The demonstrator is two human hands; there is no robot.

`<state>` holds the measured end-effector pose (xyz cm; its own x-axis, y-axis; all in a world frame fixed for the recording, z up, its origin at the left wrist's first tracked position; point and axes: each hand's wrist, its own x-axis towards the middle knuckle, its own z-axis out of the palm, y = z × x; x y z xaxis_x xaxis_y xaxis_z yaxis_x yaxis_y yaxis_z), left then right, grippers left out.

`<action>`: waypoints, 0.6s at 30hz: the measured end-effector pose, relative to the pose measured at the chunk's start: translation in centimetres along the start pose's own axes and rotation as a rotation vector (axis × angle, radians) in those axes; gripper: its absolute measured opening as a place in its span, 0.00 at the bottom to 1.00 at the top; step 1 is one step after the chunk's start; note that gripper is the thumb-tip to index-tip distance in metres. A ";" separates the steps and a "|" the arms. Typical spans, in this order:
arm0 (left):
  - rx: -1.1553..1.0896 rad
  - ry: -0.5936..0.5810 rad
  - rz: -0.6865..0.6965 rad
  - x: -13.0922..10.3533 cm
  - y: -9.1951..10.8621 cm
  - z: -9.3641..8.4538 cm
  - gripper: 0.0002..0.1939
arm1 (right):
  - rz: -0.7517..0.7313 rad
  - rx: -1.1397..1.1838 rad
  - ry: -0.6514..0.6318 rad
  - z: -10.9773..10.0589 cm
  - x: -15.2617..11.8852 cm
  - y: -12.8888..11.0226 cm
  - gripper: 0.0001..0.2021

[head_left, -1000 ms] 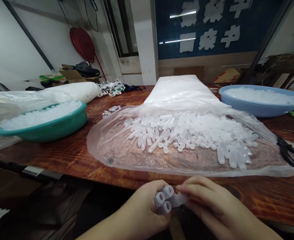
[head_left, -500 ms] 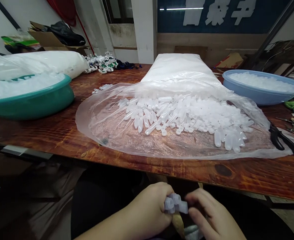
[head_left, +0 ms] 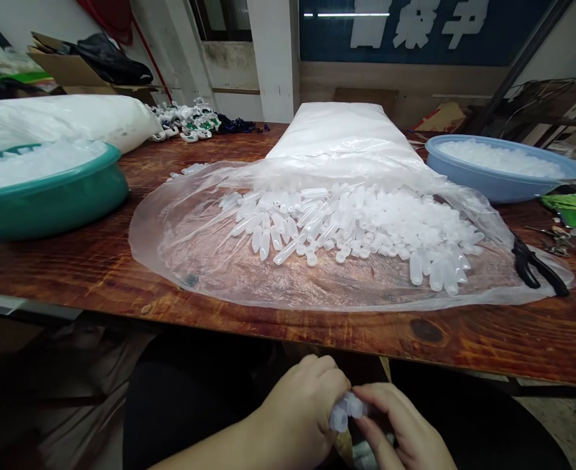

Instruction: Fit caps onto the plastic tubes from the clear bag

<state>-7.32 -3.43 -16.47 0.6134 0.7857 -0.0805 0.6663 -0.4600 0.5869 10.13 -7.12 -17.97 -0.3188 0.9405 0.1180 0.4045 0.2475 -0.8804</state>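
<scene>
Below the table's front edge, my left hand (head_left: pixel 305 408) is closed around a small bunch of translucent plastic tubes (head_left: pixel 339 418), their open threaded ends facing right. My right hand (head_left: pixel 400 424) meets it from the right, thumb and forefinger pinching one tube of the bunch. The lower parts of the tubes are hidden inside my left fist. Behind both hands, a heap of similar white plastic tubes (head_left: pixel 361 222) lies on the mouth of a clear plastic bag (head_left: pixel 249 287) on the wooden table (head_left: pixel 278 326).
A green basin (head_left: pixel 57 205) of translucent pieces stands left, a blue basin (head_left: pixel 494 183) right. Black-handled pliers (head_left: pixel 537 267) rest on the bag's right edge. A full white sack (head_left: pixel 96 121) and a pile of white-and-green parts (head_left: pixel 190 121) sit at the back left.
My right hand has come in to the left, its thumb and finger now closing at the tubes. The bunch has turned slightly. The whole view has shifted a little.
</scene>
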 end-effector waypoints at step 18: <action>-0.103 -0.153 -0.180 1.9 -0.2 0.5 0.16 | 0.077 -1.082 0.126 -10.7 12.5 -1.9 0.11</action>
<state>-6.07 -2.09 -17.17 0.5507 0.7760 -0.3075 0.7287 -0.2674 0.6304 14.58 6.63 -9.90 -0.1954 0.9639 0.1807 0.9788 0.2031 -0.0252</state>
